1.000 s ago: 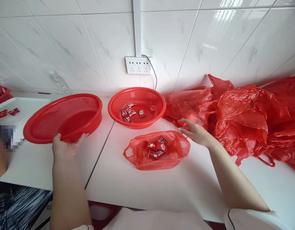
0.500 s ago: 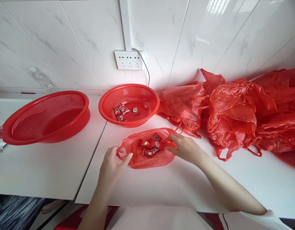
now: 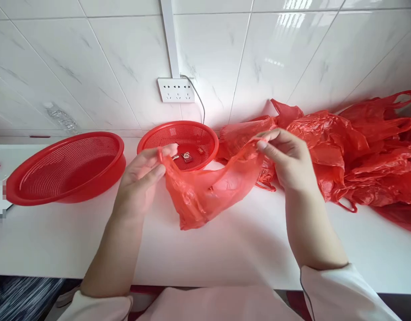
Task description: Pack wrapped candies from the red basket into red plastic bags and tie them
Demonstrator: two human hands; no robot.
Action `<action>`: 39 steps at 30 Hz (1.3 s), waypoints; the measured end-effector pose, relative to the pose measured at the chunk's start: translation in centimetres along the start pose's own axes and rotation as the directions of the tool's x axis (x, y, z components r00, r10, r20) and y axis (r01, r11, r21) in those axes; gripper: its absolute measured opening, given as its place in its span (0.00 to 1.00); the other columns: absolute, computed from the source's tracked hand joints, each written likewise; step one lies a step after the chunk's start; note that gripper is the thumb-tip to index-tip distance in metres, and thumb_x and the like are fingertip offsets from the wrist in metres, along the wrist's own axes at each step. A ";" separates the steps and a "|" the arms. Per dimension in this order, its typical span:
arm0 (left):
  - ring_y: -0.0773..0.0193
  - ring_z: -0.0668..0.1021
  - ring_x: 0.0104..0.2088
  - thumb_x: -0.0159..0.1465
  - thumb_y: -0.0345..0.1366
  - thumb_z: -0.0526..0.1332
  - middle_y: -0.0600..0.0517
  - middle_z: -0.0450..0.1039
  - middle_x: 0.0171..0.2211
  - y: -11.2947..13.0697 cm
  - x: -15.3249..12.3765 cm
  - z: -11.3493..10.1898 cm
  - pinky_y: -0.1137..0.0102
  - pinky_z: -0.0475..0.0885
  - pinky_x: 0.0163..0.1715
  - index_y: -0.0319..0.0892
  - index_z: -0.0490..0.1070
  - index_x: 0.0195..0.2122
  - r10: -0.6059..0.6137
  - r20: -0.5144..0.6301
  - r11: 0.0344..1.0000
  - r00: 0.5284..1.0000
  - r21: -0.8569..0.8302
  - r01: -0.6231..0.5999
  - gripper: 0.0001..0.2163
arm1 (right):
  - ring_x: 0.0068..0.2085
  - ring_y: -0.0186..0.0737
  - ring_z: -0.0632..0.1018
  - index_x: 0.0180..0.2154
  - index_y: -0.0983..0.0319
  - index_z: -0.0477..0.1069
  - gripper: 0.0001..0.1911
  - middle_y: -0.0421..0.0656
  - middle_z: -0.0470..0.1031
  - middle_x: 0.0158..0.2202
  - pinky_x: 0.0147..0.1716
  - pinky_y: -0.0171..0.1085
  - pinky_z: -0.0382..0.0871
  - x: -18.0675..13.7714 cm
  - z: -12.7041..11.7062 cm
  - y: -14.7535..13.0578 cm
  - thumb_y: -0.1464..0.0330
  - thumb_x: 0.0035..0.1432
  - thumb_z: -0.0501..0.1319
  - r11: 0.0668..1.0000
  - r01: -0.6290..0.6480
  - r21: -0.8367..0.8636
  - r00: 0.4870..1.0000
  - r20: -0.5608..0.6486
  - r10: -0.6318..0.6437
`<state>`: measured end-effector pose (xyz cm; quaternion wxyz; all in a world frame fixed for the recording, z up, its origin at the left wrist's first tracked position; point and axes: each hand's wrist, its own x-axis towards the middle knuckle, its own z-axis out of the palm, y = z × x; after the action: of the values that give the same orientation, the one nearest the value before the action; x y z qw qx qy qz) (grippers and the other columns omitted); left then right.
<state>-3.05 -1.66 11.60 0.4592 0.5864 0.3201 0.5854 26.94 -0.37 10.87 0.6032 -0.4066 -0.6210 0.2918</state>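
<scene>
A thin red plastic bag point(image 3: 215, 191) hangs stretched between my two hands, its handles pulled up and apart. My left hand point(image 3: 141, 176) grips the left handle between thumb and fingers. At the other side, my right hand point(image 3: 285, 154) pinches the right handle. The sweets inside the bag are hidden behind its film now. Just behind the bag stands a round red plastic basket point(image 3: 212, 133) with a few wrapped sweets point(image 3: 187, 157) in it; my left fingers and the bag cover part of it.
A larger red basket point(image 3: 120, 171) stands tilted on the left of the white table point(image 3: 199, 258). Several red plastic bags point(image 3: 352, 156) are heaped along the wall on the right. A power socket point(image 3: 176, 90) with a cable and a clear plastic bottle point(image 3: 62, 118) are at the back.
Both hands have lifted the bag's handles upward and apart, so its open mouth has drawn into a stretched shape. The sweets in it have gone out of sight. The view has tilted up slightly.
</scene>
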 end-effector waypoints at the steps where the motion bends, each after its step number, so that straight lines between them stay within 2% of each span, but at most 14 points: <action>1: 0.51 0.74 0.55 0.58 0.38 0.67 0.48 0.74 0.51 0.4 0.8 0.6 0.54 0.66 0.57 0.48 0.73 0.50 -0.006 0.056 1.000 0.998 -0.013 0.007 0.17 | 0.44 0.41 0.77 0.35 0.59 0.69 0.09 0.43 0.76 0.42 0.45 0.41 0.72 0.4 0.5 -0.8 0.61 0.59 0.64 0.997 0.061 0.050 0.997 -0.056 -0.058; 3: 0.54 0.78 0.47 0.58 0.40 0.67 0.49 0.76 0.44 0.9 2.0 2.0 0.57 0.71 0.52 0.50 0.67 0.57 -0.041 0.166 0.999 0.985 -0.016 0.044 0.24 | 0.46 0.40 0.77 0.35 0.58 0.70 0.07 0.42 0.75 0.44 0.48 0.42 0.72 1.1 1.7 -2.1 0.62 0.60 0.63 0.984 0.149 0.097 0.986 -0.087 -0.141; 5: 0.61 0.80 0.36 0.59 0.40 0.67 0.53 0.75 0.34 0.9 2.8 3.5 0.62 0.74 0.43 0.50 0.62 0.60 -0.125 0.292 0.992 0.948 0.018 0.125 0.28 | 0.49 0.41 0.76 0.35 0.58 0.71 0.06 0.42 0.75 0.46 0.50 0.44 0.71 1.5 3.2 -3.2 0.62 0.60 0.63 0.976 0.198 0.093 0.980 -0.009 -0.198; 8: 0.72 0.70 0.21 0.60 0.40 0.66 0.58 0.65 0.25 0.2 3.2 5.5 0.73 0.69 0.25 0.46 0.67 0.52 -0.263 0.428 0.965 0.865 0.106 0.241 0.19 | 0.55 0.45 0.73 0.34 0.58 0.73 0.07 0.43 0.75 0.47 0.54 0.46 0.69 1.7 5.2 -4.3 0.61 0.59 0.65 0.962 0.269 0.054 0.944 0.182 -0.274; 10: 0.76 0.61 0.17 0.63 0.42 0.63 0.60 0.56 0.20 -0.4 3.2 6.3 0.77 0.58 0.17 0.43 0.68 0.39 -0.300 0.452 0.954 0.840 0.119 0.276 0.09 | 0.57 0.46 0.71 0.36 0.58 0.74 0.08 0.43 0.74 0.48 0.55 0.46 0.68 1.7 6.0 -4.4 0.61 0.60 0.63 0.956 0.288 0.055 0.906 0.307 -0.290; 14: 0.75 0.54 0.15 0.68 0.43 0.56 0.62 0.48 0.17 -1.4 3.1 6.5 0.77 0.51 0.16 0.43 0.62 0.31 -0.306 0.388 0.944 0.869 0.006 0.330 0.11 | 0.53 0.41 0.74 0.47 0.59 0.73 0.12 0.43 0.75 0.48 0.54 0.43 0.69 1.4 5.8 -2.8 0.65 0.68 0.54 0.983 0.160 0.087 0.864 0.469 -0.183; 18: 0.74 0.59 0.14 0.69 0.44 0.54 0.60 0.56 0.14 -2.4 3.2 6.0 0.76 0.55 0.17 0.43 0.62 0.30 -0.282 0.346 0.948 0.895 -0.041 0.315 0.13 | 0.47 0.39 0.77 0.47 0.60 0.72 0.10 0.44 0.76 0.45 0.50 0.41 0.71 0.7 5.0 -0.5 0.68 0.64 0.59 0.992 0.084 0.091 0.911 0.395 -0.113; 20: 0.74 0.61 0.14 0.69 0.44 0.54 0.59 0.59 0.15 -2.9 3.1 6.0 0.76 0.57 0.18 0.42 0.64 0.31 -0.253 0.351 0.957 0.902 -0.049 0.287 0.13 | 0.46 0.39 0.77 0.48 0.60 0.71 0.13 0.44 0.75 0.45 0.49 0.41 0.72 0.3 4.8 0.1 0.69 0.61 0.62 0.990 0.062 0.124 0.905 0.411 -0.108; 24: 0.72 0.66 0.16 0.71 0.44 0.49 0.58 0.63 0.16 -3.5 2.7 6.5 0.74 0.64 0.21 0.41 0.68 0.40 -0.222 0.416 0.956 0.882 -0.087 0.282 0.14 | 0.44 0.38 0.76 0.47 0.60 0.70 0.14 0.44 0.75 0.42 0.45 0.40 0.73 -0.3 5.2 0.7 0.69 0.58 0.64 0.987 0.039 0.158 0.933 0.348 -0.093; 29: 0.70 0.68 0.15 0.71 0.47 0.46 0.55 0.68 0.17 -4.2 2.5 6.2 0.75 0.65 0.19 0.42 0.67 0.50 -0.272 0.414 0.906 0.868 -0.195 0.377 0.18 | 0.33 0.35 0.75 0.34 0.60 0.69 0.05 0.40 0.73 0.32 0.36 0.37 0.73 -0.7 5.3 2.2 0.67 0.58 0.64 0.987 0.013 0.162 0.994 0.105 -0.031; 32: 0.72 0.68 0.15 0.70 0.46 0.49 0.53 0.71 0.20 -4.7 3.0 5.3 0.77 0.64 0.18 0.41 0.69 0.51 -0.384 0.429 0.813 0.817 -0.263 0.520 0.18 | 0.39 0.39 0.77 0.33 0.58 0.70 0.03 0.42 0.74 0.36 0.40 0.41 0.74 -0.7 4.6 2.4 0.68 0.57 0.64 0.982 0.134 0.135 0.990 0.033 -0.139; 34: 0.73 0.70 0.17 0.70 0.44 0.49 0.53 0.70 0.20 -4.9 3.4 4.8 0.78 0.66 0.20 0.40 0.71 0.49 -0.453 0.465 0.709 0.760 -0.329 0.624 0.17 | 0.51 0.46 0.74 0.31 0.57 0.71 0.03 0.44 0.72 0.47 0.49 0.47 0.72 -0.6 3.9 2.0 0.69 0.55 0.65 0.960 0.276 0.054 0.950 0.134 -0.281; 36: 0.72 0.74 0.22 0.71 0.41 0.49 0.52 0.71 0.22 -5.0 3.8 4.6 0.78 0.70 0.25 0.39 0.72 0.46 -0.494 0.520 0.601 0.697 -0.375 0.706 0.15 | 0.62 0.51 0.65 0.29 0.57 0.73 0.04 0.43 0.64 0.59 0.58 0.51 0.65 -0.6 3.4 1.4 0.71 0.52 0.66 0.925 0.380 0.003 0.861 0.365 -0.355; 39: 0.73 0.75 0.22 0.70 0.39 0.51 0.51 0.73 0.25 -4.7 3.8 4.5 0.79 0.71 0.25 0.39 0.72 0.37 -0.462 0.588 0.580 0.664 -0.366 0.728 0.13 | 0.66 0.52 0.59 0.34 0.58 0.73 0.04 0.42 0.54 0.67 0.61 0.52 0.60 -0.5 3.2 1.1 0.70 0.54 0.65 0.939 0.335 0.081 0.730 0.608 -0.313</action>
<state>2.52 2.84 9.24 0.8448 0.3852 0.2007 0.3124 23.95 0.11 9.34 0.4040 -0.1857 -0.8484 0.2874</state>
